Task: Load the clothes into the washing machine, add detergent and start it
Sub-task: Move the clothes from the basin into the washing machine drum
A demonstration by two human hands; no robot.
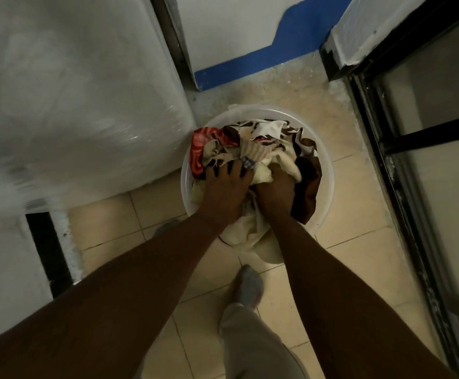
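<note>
A round white basin (325,184) stands on the tiled floor, piled with clothes (266,140) in cream, brown, white and red. Both my arms reach down into it. My left hand (224,184) lies on the pile with its fingers spread and pressed into the cloth. My right hand (273,187) is dug into a cream garment, its fingers closed around the fabric. A cream piece hangs over the basin's near rim. To the left, a large white appliance wrapped in clear plastic (72,99) fills the view; it looks like the washing machine, with no door or lid showing.
A black-framed glass door (419,149) runs along the right side. A white wall with a blue painted band (250,64) is at the back. My foot in a grey sock (247,288) stands just below the basin. A dark gap (48,253) opens at lower left.
</note>
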